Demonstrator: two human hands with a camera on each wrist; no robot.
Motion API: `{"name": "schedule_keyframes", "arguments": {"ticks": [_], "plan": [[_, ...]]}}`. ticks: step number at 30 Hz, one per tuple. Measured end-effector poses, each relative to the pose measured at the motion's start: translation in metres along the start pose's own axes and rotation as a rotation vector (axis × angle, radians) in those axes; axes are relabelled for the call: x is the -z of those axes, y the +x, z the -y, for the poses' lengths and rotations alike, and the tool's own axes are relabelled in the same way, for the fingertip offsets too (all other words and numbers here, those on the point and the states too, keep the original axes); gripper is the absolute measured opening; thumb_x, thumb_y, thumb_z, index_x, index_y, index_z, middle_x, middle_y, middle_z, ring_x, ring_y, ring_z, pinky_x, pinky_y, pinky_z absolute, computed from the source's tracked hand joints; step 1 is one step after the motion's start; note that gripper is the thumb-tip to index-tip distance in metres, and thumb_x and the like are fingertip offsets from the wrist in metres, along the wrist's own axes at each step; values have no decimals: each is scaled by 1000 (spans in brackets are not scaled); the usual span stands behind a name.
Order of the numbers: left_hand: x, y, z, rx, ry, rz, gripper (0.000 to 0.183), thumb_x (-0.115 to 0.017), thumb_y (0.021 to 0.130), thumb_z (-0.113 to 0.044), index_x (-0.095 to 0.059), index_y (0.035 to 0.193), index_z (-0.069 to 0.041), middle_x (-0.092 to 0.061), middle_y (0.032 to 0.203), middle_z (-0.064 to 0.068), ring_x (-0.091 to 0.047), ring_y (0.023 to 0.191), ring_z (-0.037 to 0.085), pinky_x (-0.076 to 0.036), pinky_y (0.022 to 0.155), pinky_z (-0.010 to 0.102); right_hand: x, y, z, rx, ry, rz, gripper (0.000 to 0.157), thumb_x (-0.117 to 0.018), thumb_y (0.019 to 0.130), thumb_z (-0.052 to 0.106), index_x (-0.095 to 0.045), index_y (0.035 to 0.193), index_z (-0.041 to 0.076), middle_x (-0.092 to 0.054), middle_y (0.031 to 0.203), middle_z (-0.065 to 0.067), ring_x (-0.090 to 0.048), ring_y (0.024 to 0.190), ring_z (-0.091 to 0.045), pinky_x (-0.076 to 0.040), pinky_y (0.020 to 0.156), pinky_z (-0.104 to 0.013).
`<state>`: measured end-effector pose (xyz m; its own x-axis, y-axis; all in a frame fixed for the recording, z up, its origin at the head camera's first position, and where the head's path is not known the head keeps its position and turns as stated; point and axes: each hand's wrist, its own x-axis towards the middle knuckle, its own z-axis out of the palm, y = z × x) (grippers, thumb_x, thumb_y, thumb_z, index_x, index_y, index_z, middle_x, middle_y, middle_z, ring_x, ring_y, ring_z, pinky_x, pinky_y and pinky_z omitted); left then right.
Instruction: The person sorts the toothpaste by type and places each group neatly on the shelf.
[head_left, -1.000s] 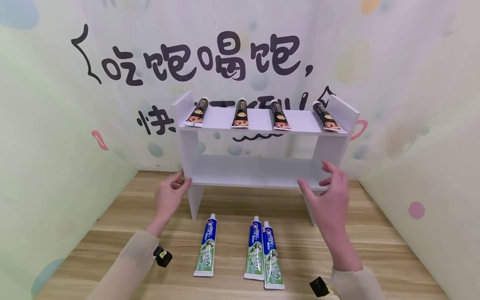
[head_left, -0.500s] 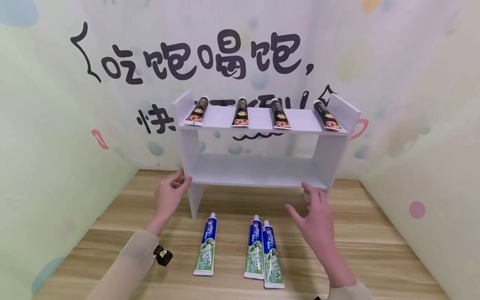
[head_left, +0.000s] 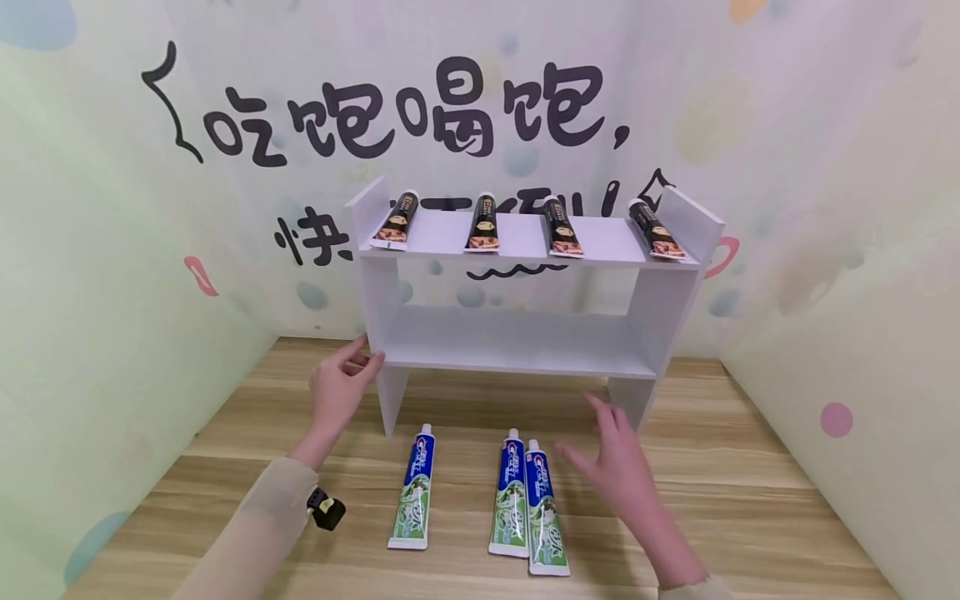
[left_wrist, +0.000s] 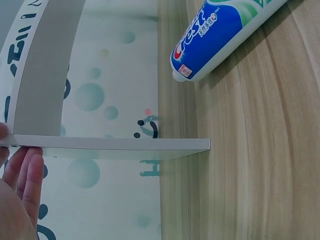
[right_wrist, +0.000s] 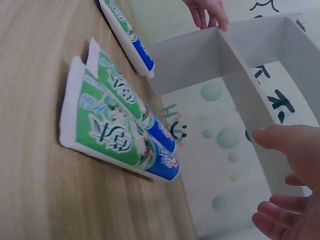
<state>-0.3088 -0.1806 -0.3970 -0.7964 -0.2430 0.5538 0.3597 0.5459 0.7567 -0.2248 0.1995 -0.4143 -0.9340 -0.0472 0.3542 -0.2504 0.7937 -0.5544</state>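
My left hand (head_left: 337,387) grips the left side panel of a white two-tier shelf (head_left: 517,340), thumb on its front edge and fingers on its outer side. In the left wrist view, fingers (left_wrist: 31,175) lie along that panel. My right hand (head_left: 618,467) is in the air with thumb and fingers apart, holding nothing, just right of the toothpaste tubes. Two blue-and-green toothpaste tubes (head_left: 509,500) (head_left: 545,517) lie side by side on the table, nearest to it. Another such toothpaste tube (head_left: 412,492) lies apart on the left, caps all pointing toward the shelf.
Several black toothpaste tubes (head_left: 486,223) lie spaced along the shelf's top board, between its raised ends. The wooden table (head_left: 750,492) runs back to a printed backdrop (head_left: 480,50) with black lettering. A small black camera (head_left: 326,510) sits by the left wrist.
My right hand has come down and left from the shelf's right side panel to near the paired toothpaste tubes. The left hand keeps its grip on the shelf, and the tubes lie unmoved.
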Motion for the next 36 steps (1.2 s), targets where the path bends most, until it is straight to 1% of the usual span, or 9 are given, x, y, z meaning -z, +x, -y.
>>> {"name": "schedule_keyframes", "arguments": {"ticks": [6, 12, 15, 18, 21, 25, 28, 31, 36], "plan": [[1, 0, 0, 9, 1, 5, 41, -75, 88, -22, -67, 125, -6, -73, 87, 20, -52, 59, -19, -47, 55, 7, -10, -6, -8, -5, -9, 63, 88, -79, 82, 35, -34, 151, 7, -53, 134, -23, -60, 109, -35, -57, 87, -47], [1, 0, 0, 5, 3, 4, 41, -76, 88, -21, -68, 125, -6, -74, 87, 20, -51, 59, -20, -47, 55, 6, -18, -13, -12, -8, 25, 115, 88, -82, 79, 33, -36, 151, 10, -53, 136, -23, -61, 109, -35, -59, 79, -41], [1, 0, -1, 6, 2, 3, 41, -76, 88, -21, -68, 125, -6, -74, 88, 20, -51, 59, -20, -47, 55, 6, -23, -16, -14, -10, 37, 146, 89, -83, 78, 32, -37, 151, 11, -54, 136, -22, -61, 109, -33, -58, 80, -40], [1, -1, -1, 8, 2, 5, 41, -76, 88, -21, -68, 125, -6, -74, 88, 20, -51, 59, -20, -47, 55, 6, -27, -20, -16, -14, 51, 190, 91, -84, 76, 33, -37, 151, 12, -56, 135, -20, -61, 110, -33, -57, 84, -42], [1, -1, -2, 11, -1, 7, 41, -76, 88, -21, -68, 125, -6, -74, 88, 20, -51, 59, -19, -47, 55, 6, -30, -23, -17, -12, 86, 237, 92, -85, 75, 33, -37, 150, 11, -56, 136, -21, -61, 113, -35, -56, 89, -47], [1, -1, -1, 9, -3, 17, 41, -75, 88, -21, -67, 126, -6, -74, 88, 20, -52, 59, -19, -47, 56, 7, -33, -26, -19, -15, 113, 274, 91, -85, 74, 34, -39, 149, 9, -56, 136, -22, -60, 115, -37, -55, 93, -51], [1, 0, 0, 9, -5, 25, 41, -75, 89, -22, -67, 126, -6, -74, 88, 20, -53, 60, -18, -48, 56, 7, -36, -28, -21, -8, 114, 293, 91, -85, 73, 34, -41, 148, 7, -58, 132, -20, -62, 109, -32, -56, 91, -49], [1, 0, 0, 13, -12, 26, 41, -75, 89, -22, -67, 126, -6, -74, 88, 20, -53, 60, -17, -48, 55, 8, -38, -28, -22, 20, 112, 342, 91, -86, 72, 36, -43, 146, 5, -63, 120, -15, -63, 102, -23, -55, 88, -44], [1, 0, -1, 13, -11, 20, 41, -75, 88, -22, -67, 125, -6, -74, 88, 20, -53, 59, -18, -47, 55, 7, -41, -27, -22, 47, 130, 417, 90, -85, 74, 37, -43, 146, 3, -63, 103, -3, -59, 90, -12, -53, 78, -30]]}}
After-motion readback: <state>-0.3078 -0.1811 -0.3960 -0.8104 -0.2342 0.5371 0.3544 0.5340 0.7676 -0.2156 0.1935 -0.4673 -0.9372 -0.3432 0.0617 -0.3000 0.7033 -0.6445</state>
